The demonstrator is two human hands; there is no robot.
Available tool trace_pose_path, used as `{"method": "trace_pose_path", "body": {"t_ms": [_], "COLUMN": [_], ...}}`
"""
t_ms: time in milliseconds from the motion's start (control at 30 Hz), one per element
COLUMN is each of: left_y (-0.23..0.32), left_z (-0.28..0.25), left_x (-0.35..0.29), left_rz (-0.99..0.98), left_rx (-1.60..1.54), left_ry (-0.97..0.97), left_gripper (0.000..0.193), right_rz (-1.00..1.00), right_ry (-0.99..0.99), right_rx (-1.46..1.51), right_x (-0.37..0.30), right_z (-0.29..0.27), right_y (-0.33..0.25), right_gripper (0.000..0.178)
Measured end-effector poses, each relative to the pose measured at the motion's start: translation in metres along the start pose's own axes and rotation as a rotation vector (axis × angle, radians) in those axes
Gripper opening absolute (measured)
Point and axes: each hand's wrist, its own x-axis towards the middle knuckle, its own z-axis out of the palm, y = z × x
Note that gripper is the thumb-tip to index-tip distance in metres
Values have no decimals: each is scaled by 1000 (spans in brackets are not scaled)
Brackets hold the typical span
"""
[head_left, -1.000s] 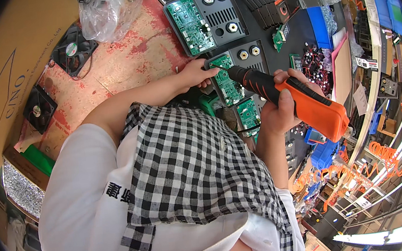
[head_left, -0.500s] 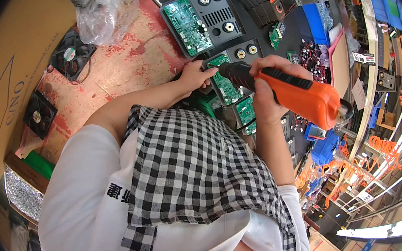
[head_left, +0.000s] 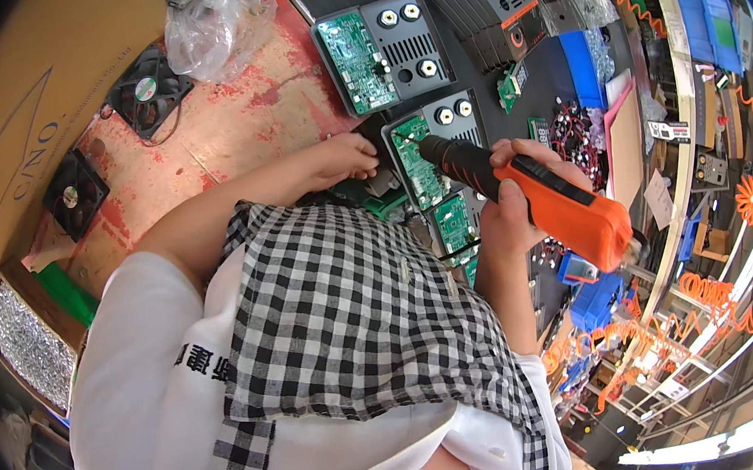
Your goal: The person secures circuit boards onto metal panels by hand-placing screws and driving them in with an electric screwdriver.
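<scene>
My right hand (head_left: 514, 205) is wrapped round an orange and black electric screwdriver (head_left: 579, 217). Its bit end hangs over a green circuit board (head_left: 419, 174) on a dark panel (head_left: 469, 132) with brass-nut terminals; whether the bit touches is unclear. My left hand (head_left: 345, 159) is apart from that panel, just left of it, with fingers curled together; anything in them is too small to make out. Beyond lies a similar panel (head_left: 409, 32) with its own green circuit board (head_left: 355, 63). Nearer my apron another green board (head_left: 454, 221) shows, partly covered by a cable.
Two black fans (head_left: 148, 89) lie on the worn red surface (head_left: 225, 127), beside a clear plastic bag (head_left: 214, 31) and a large cardboard box (head_left: 54, 95). Stacked dark panels (head_left: 493, 17), a small green board (head_left: 513, 87), wire connectors (head_left: 577, 133) and a blue bin (head_left: 582, 68) stand on the right.
My left hand has drawn back leftward from the panel's edge. The screwdriver has shifted slightly down and away from the board's upper edge, still in my right hand. The whole view has shifted a little.
</scene>
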Motion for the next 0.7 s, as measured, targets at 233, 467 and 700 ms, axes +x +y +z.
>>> {"method": "trace_pose_path", "body": {"t_ms": [233, 467, 700], "left_y": [27, 40, 40], "left_z": [-1, -9, -20], "left_x": [-30, -21, -17], "left_rz": [-30, 12, 41], "left_rx": [-215, -397, -590], "left_ry": [51, -84, -108], "left_gripper": [16, 10, 7], "right_rz": [51, 119, 162], "right_ry": [-18, 80, 157], "right_rx": [49, 243, 220], "right_x": [4, 28, 30], "right_z": [2, -7, -4], "right_y": [-2, -16, -6], "right_gripper": [37, 42, 41]}}
